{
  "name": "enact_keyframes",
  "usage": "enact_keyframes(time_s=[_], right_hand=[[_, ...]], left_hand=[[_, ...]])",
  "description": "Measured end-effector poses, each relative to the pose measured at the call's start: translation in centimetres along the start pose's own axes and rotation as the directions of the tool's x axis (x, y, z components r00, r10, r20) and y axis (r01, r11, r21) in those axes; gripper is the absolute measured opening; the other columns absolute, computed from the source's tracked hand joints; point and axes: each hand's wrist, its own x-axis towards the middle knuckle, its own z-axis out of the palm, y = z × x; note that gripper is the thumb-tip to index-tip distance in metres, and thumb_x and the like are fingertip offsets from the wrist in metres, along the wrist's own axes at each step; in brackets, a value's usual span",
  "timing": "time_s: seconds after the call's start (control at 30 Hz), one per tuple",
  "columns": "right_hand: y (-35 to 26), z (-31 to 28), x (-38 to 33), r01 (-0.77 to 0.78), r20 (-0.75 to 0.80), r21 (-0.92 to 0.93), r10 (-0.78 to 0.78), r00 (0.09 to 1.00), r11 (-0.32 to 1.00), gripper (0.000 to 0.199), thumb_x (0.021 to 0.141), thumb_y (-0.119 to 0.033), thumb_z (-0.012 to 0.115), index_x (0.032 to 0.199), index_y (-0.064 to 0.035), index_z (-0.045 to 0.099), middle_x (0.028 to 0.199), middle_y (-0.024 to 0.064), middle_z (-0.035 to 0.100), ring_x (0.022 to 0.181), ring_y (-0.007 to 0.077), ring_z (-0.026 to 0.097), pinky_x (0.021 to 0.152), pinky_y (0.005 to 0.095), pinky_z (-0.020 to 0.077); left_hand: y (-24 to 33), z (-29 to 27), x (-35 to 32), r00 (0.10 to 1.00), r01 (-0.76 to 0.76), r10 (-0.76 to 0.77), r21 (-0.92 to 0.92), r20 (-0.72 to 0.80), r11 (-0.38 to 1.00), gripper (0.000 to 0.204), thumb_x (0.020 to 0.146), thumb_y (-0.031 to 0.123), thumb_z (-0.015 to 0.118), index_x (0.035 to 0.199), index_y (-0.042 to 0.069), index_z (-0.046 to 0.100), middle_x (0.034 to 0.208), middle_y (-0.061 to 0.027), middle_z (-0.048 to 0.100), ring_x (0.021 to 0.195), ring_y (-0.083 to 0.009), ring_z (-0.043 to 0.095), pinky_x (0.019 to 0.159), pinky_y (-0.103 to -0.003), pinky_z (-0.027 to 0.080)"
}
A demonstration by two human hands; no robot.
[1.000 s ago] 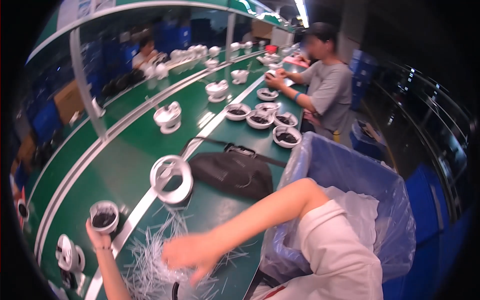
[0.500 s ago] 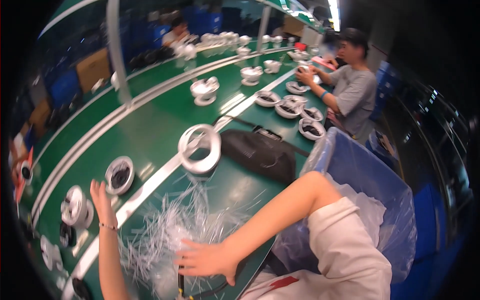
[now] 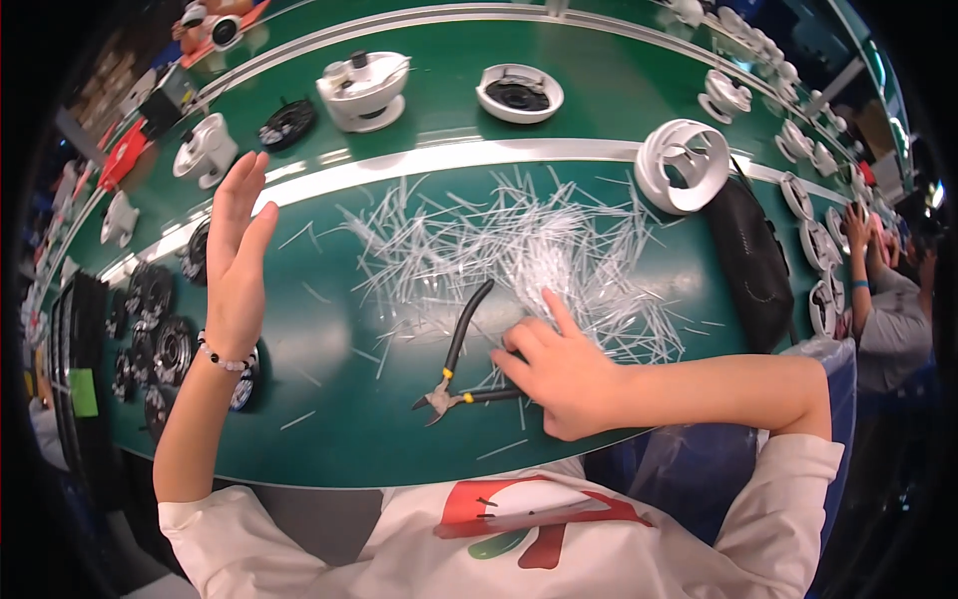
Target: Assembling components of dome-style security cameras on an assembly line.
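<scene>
A worker's left hand (image 3: 238, 275) rises over the left side of a green table (image 3: 319, 429), fingers extended close together and thumb parted from them, a beaded bracelet (image 3: 225, 360) at the wrist. The right hand (image 3: 564, 374) rests at the near edge of a heap of white plastic strips (image 3: 544, 255) in mid-table, index finger stretched toward it, the others bent; whether they grip anything cannot be told. Cutters (image 3: 438, 400) with black-and-yellow handles lie spread just left of that hand, the lower handle running to its fingers. Beyond, a white bowl (image 3: 519, 112) with a black interior stands across a pale strip. A white ring (image 3: 653, 172) sits right of the heap, beside a black bag (image 3: 748, 270). At left, a bright green label (image 3: 83, 392) marks a black rack (image 3: 76, 329); a red, white and green print (image 3: 544, 514) decorates the worker's shirt (image 3: 399, 539).
</scene>
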Motion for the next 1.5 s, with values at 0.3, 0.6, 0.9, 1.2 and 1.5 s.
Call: enact_keyframes(time_s=[0.3,0.6,0.9,1.2,1.5], right_hand=[[-0.5,0.6,0.4,0.315,-0.292,-0.202,-0.364,0.885,0.928,0.014,0.057,-0.016,0.056,0.065,-0.004,0.054,0.083,0.0092,0.046,0.077,0.0226,0.044,0.079,0.0375,0.0336],[0.3,1.5,1.3,0.213,-0.315,-0.207,-0.271,0.91,0.955,0.011,0.063,-0.016,0.052,0.067,-0.0052,0.051,0.067,0.004,0.044,0.066,0.0187,0.044,0.062,0.0296,0.0335],[0.7,-2.6,2.2,0.222,-0.411,-0.38,-0.379,0.829,0.898,0.012,0.07,-0.017,0.052,0.075,-0.0059,0.049,0.064,0.0042,0.044,0.056,0.0174,0.045,0.051,0.028,0.0355],[2.9,-10.3,-7.7,-0.038,-0.636,0.519,0.415,0.65,0.854,0.011,0.083,-0.005,0.048,0.093,-0.0011,0.049,0.061,0.0005,0.045,0.048,0.0078,0.041,0.043,0.0217,0.0303],[4.7,-11.1,-13.6,0.465,-0.452,0.859,0.74,0.498,0.213,0.024,0.092,-0.024,0.031,0.091,-0.0036,0.043,0.052,-0.0066,0.024,0.037,0.0005,0.018,0.034,0.0162,0.0156]], left_hand=[[1.2,0.5,-5.2,0.917,-0.309,0.165,0.383,0.363,0.871,0.015,0.065,0.004,0.061,0.078,0.003,0.054,0.083,-0.0085,0.057,0.075,-0.0198,0.056,0.066,-0.029,0.044],[1.2,3.5,-7.8,0.783,-0.457,0.184,0.351,0.594,0.817,0.016,0.066,0.007,0.062,0.078,0.003,0.053,0.082,-0.0101,0.057,0.074,-0.0265,0.055,0.062,-0.033,0.046],[-8.9,-3.0,-0.6,0.986,-0.134,0.021,0.714,0.165,0.687,0.046,0.081,0.027,0.052,0.116,-0.001,0.041,0.124,-0.0194,0.04,0.117,-0.0338,0.037,0.095,-0.041,0.029],[-12.2,6.7,4.2,0.939,-0.288,0.018,0.754,0.344,0.591,0.066,0.083,0.042,0.039,0.123,-0.01,0.03,0.132,-0.0243,0.026,0.126,-0.0352,0.021,0.103,-0.046,0.011],[-7.4,19.3,1.9,0.614,-0.597,0.294,0.187,0.732,0.78,0.058,0.084,0.031,0.042,0.123,-0.009,0.029,0.131,-0.0254,0.026,0.125,-0.0374,0.02,0.104,-0.042,0.012]])
